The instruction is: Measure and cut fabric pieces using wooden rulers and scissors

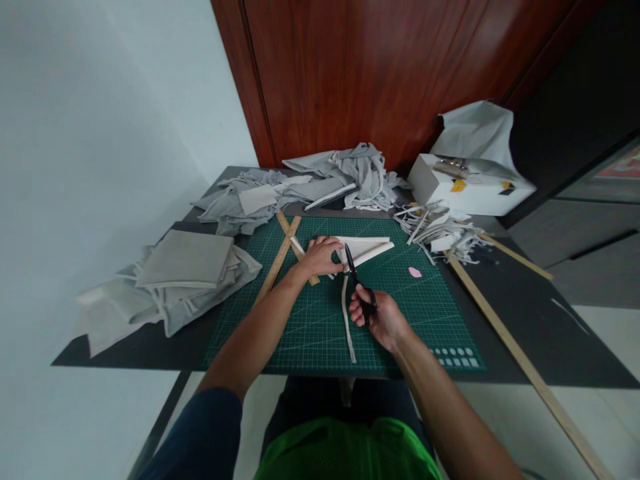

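The left hand [321,257] presses flat on the folded cloth [364,248] to pin it to the cutting mat [310,327] — just to its right, the right hand [375,315] grips the scissors [356,280], blades at the fold's edge — a cut strip [347,320] trailing toward the body.

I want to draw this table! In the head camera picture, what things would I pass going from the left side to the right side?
Folded grey cloth stack → crossed wooden sticks → left hand → black scissors → pink scrap → white box.
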Demonstrator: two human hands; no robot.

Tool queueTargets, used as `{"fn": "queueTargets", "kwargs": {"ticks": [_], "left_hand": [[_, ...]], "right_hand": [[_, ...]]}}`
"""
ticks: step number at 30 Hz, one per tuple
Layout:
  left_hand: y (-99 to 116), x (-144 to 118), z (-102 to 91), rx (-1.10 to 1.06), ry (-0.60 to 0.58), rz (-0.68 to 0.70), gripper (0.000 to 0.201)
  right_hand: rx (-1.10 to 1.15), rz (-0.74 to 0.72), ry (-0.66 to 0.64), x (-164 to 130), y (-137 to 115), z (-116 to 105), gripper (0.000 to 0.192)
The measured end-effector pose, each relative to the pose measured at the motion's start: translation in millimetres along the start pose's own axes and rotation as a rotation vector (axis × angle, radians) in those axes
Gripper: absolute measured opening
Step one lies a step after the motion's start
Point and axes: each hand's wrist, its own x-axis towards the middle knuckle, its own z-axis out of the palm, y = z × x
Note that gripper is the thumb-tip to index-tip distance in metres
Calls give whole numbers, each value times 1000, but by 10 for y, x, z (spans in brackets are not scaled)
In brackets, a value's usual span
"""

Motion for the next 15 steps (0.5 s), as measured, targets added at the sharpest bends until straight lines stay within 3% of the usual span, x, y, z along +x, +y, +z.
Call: {"fn": "queueTargets", "kwargs": {"ticks": [6,15], "left_hand": [[-32,15,31,-8,-8,9,71],[-15,13,-10,2,-55,22,85]], "right_hand": [[7,58,62,-117,97,-127,29],[-33,176,-5,-323,52,-268,36]]}}
